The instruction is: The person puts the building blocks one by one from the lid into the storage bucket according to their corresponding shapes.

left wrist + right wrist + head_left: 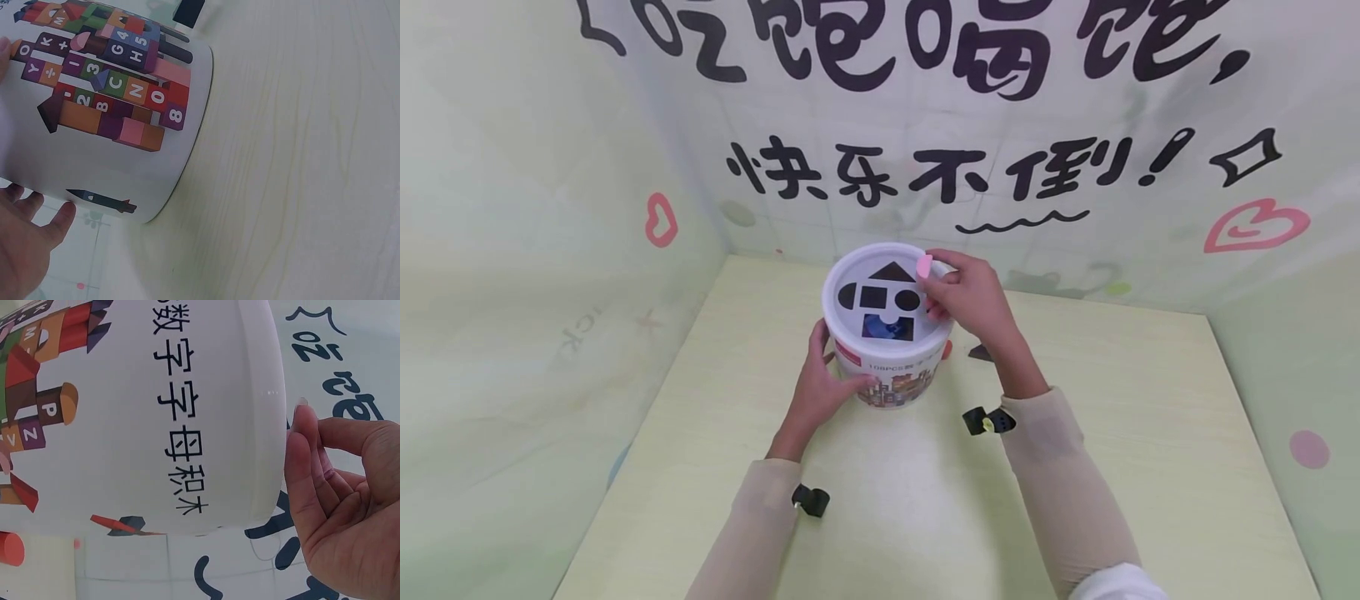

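A white bucket [891,375] printed with letter blocks stands upright on the table. Its lid [887,254] has several shaped holes: a triangle, a half circle, a square, a circle and a notched rectangle with something blue showing through. My left hand [823,383] holds the bucket's left side, thumb across the front and fingers round the side. Above the right part of the lid, my right hand [966,292] pinches a small pink block [925,266] with a rounded edge between thumb and index finger. In the right wrist view the fingertips hide the block, close to the lid's rim.
To the bucket's right on the pale wooden table [1112,467] lie a dark triangular block [981,352] and a red cylinder [11,548], partly hidden in the head view. A printed cloth backdrop [865,117] rises behind the table and along both sides.
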Demonstrator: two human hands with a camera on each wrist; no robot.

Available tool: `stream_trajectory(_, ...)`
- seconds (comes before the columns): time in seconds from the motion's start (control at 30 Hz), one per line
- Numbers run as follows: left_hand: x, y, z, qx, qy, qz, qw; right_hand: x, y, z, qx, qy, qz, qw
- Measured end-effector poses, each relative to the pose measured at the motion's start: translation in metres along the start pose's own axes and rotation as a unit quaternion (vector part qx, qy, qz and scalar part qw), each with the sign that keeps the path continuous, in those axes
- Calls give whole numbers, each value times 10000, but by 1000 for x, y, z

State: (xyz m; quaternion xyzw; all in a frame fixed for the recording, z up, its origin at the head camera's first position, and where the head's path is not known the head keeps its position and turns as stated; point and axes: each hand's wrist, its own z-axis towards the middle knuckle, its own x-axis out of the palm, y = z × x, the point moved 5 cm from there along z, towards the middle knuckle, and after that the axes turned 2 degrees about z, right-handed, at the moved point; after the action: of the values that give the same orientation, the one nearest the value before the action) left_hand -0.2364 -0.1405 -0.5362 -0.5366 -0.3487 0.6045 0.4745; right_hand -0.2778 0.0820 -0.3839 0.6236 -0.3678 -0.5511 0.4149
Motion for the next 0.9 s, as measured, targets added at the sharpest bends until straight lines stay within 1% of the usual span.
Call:
stream_trajectory(0.17,0,1,0,-39,27,37,10000,12,6,2,-37,140,-64,9999)
stream_trajectory(0.37,1,1,0,-52,75,69,9999,27,12,4,-97,306,-302,9990)
stream_trajectory(0.57,1,0,0,-54,63,99,9999,42,17,7,-386,544,-277,9974)
stream_trajectory(0.73,1,-1,-1,-19,68,116,9999,53,19,8,-533,724,-231,9957)
stream_trajectory(0.9,1,-2,-1,-33,80,109,9999,63,21,11,-680,870,-376,9932)
